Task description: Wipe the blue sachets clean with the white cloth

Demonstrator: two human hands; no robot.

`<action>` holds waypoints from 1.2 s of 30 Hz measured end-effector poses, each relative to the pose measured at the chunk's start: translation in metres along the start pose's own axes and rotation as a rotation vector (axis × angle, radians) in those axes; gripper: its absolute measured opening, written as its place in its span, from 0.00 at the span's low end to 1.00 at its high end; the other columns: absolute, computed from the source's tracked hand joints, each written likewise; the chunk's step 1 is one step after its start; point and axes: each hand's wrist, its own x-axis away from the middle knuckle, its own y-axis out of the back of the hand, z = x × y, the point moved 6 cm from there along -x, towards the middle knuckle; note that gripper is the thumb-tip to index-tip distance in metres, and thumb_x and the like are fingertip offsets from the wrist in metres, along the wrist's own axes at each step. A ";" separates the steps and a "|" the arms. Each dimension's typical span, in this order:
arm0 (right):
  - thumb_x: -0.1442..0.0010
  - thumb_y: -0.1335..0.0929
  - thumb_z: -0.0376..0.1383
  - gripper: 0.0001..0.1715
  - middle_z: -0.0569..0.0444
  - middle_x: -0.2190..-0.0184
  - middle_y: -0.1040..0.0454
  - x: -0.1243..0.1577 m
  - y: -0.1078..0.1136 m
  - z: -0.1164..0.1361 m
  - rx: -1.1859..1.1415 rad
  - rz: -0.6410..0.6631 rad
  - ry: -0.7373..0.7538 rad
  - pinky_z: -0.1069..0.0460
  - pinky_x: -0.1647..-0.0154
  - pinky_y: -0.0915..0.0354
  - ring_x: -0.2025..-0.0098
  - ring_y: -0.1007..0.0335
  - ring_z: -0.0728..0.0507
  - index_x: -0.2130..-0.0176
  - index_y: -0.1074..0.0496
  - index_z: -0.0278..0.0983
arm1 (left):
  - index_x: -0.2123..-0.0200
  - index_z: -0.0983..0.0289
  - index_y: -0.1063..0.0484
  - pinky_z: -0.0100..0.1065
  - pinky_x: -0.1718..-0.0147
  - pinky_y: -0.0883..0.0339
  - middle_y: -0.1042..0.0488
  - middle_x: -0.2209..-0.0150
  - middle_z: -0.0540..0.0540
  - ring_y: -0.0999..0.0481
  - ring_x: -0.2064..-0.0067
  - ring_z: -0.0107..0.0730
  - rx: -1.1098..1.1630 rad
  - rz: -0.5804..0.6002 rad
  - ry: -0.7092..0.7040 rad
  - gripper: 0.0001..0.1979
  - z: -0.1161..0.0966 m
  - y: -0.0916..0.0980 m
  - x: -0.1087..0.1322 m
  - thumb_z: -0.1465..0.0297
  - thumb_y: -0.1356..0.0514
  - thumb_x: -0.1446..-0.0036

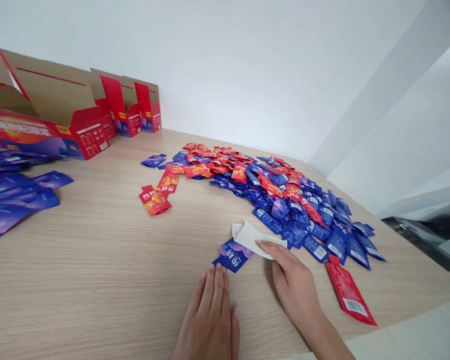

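A blue sachet (232, 256) with white lettering lies flat on the wooden table in front of me. My left hand (210, 305) rests flat with its fingers stretched out, the fingertips at the sachet's near end. In my right hand (290, 275) is a folded white cloth or tissue (253, 237), pressed down by the fingers over the far part of the sachet, which it partly hides. To the right of my right hand lies a single red sachet (351, 292) with a barcode label.
A large heap of blue and red sachets (270, 187) spreads across the table's back and right. Two orange-red sachets (155, 201) lie left of it. Open red cardboard boxes (93, 137) line the back left, with blue sachets (15, 195) before them. A white wall stands behind.
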 end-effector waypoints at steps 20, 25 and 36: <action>0.39 0.40 0.19 0.36 0.51 0.46 0.18 0.000 -0.010 0.060 -0.069 0.049 0.303 0.43 0.41 0.24 0.43 0.22 0.41 0.43 0.20 0.45 | 0.39 0.74 0.29 0.42 0.38 0.36 0.22 0.40 0.65 0.26 0.38 0.46 -0.018 0.021 -0.029 0.27 0.000 -0.005 0.003 0.62 0.45 0.34; 0.39 0.39 0.21 0.32 0.50 0.49 0.18 -0.008 -0.008 0.025 0.065 0.036 0.123 0.41 0.45 0.23 0.47 0.21 0.38 0.46 0.19 0.42 | 0.38 0.76 0.30 0.42 0.37 0.38 0.23 0.39 0.66 0.27 0.36 0.47 -0.015 0.005 -0.035 0.28 0.000 -0.005 0.003 0.62 0.44 0.34; 0.32 0.38 0.24 0.25 0.52 0.53 0.19 -0.001 -0.010 0.080 -0.072 0.081 0.199 0.47 0.51 0.24 0.53 0.22 0.41 0.45 0.23 0.44 | 0.39 0.74 0.29 0.42 0.37 0.37 0.23 0.39 0.66 0.27 0.36 0.46 -0.013 0.003 -0.037 0.28 -0.001 -0.007 0.005 0.61 0.44 0.35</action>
